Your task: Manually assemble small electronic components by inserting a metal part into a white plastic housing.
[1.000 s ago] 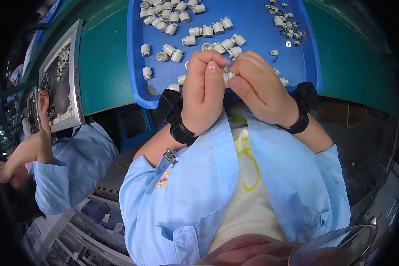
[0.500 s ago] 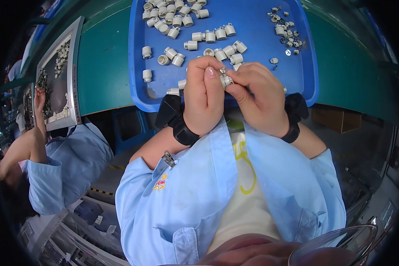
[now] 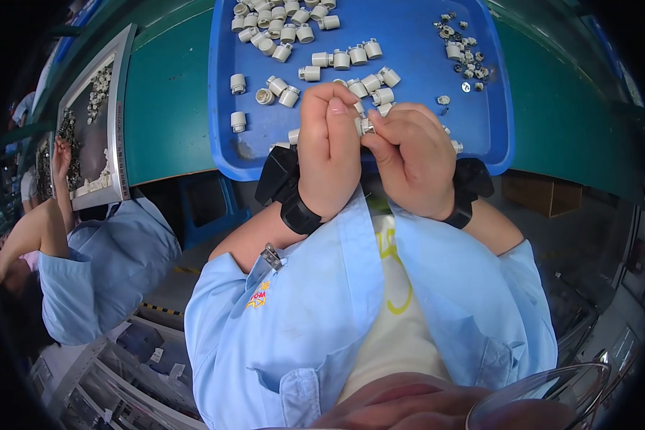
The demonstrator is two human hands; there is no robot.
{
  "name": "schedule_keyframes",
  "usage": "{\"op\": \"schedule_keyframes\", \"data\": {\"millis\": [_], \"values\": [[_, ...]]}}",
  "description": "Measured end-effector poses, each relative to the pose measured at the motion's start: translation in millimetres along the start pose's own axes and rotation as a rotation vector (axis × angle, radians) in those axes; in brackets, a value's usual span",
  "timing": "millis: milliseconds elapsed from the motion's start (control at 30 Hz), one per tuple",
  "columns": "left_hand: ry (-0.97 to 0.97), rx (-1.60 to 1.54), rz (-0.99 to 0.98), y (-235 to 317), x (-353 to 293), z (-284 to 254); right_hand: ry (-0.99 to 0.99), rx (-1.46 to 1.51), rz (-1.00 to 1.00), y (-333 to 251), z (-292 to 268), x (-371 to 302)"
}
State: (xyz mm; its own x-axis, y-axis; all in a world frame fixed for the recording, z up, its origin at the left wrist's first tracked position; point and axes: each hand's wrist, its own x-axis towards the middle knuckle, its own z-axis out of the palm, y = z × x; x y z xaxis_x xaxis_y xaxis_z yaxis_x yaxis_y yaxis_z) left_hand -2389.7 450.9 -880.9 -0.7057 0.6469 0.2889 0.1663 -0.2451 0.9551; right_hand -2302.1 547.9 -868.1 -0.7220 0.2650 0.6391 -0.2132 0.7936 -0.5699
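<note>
Over the near part of the blue tray (image 3: 219,136), my two hands meet at a small white part with shiny metal (image 3: 366,126), mostly covered by fingers. My left hand (image 3: 328,158) is closed around its left side, thumb up and index finger bent over. From the right, the thumb and index finger of my right hand (image 3: 419,165) pinch the metal end. Several white cylindrical parts, like lamp holders (image 3: 310,73), lie about the tray, some just beyond my fingers. What my curled lower fingers hold, if anything, is hidden.
A denser heap of white cylinders (image 3: 274,29) fills the tray's far left. Small metal and white pieces (image 3: 469,61) are scattered at its far right. On the left, a co-worker's hand (image 3: 61,158) reaches into a metal-framed tray (image 3: 122,107). A cardboard box (image 3: 545,195) stands low right.
My left index finger has lifted slightly and its tip has moved away from me. My right hand has shifted a little left, still pinching the part.
</note>
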Motion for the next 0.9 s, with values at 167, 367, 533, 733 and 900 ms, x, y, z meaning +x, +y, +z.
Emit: {"op": "schedule_keyframes", "data": {"millis": [167, 367, 533, 733, 900], "values": [[-0.024, -0.03, 0.033, 1, -1, 0, -0.04, 0.27, 0.232, -2, 3, -6], [-0.086, -0.134, -0.061, 1, -4, 4, -0.113, 0.357, 0.26, 3, 4, -12], [-0.113, -0.168, -0.054, -5, -5, 1, -0.024, 0.361, 0.228, 3, 16, -17], [-0.137, -0.277, -0.169, -5, -10, -1, 0.035, 0.38, 0.219, 2, 22, -20], [-0.14, -0.277, -0.152, -5, -12, -2, 0.048, 0.411, 0.263, -2, 22, -27]]}}
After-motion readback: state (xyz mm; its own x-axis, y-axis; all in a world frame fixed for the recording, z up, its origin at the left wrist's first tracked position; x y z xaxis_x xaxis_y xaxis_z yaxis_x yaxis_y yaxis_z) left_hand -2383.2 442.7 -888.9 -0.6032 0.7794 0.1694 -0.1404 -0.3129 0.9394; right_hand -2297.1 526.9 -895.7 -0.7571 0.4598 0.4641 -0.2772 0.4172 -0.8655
